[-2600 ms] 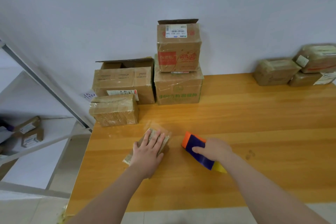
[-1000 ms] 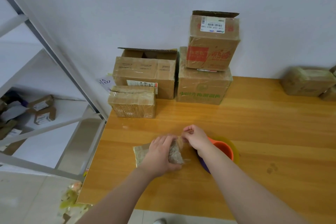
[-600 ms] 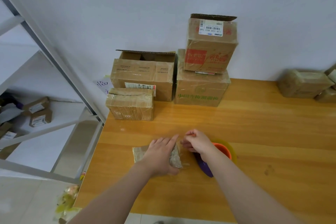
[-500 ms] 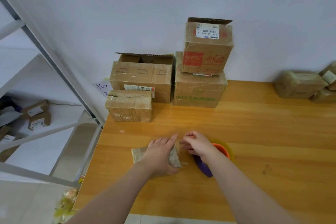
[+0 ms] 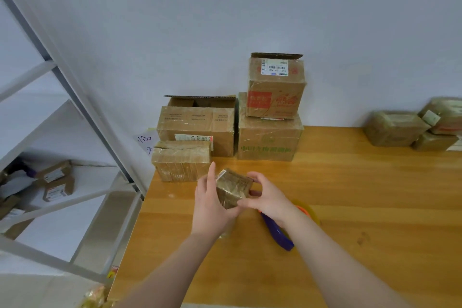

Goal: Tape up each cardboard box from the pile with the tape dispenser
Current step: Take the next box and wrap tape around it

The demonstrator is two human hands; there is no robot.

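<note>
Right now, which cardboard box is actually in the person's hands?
The small tape-wrapped box, tilted and gripped between the left hand and right hand; the rest sit untouched on the table along the wall.

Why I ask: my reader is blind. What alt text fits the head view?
The left hand and right hand grip a small box over a wooden table. A tape dispenser lies under the right wrist; bigger boxes stand stacked by the wall.

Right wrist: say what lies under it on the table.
A tape dispenser lies on the wooden table: its purple handle and an orange-yellow edge show; the right hand and wrist cover the rest.
</note>
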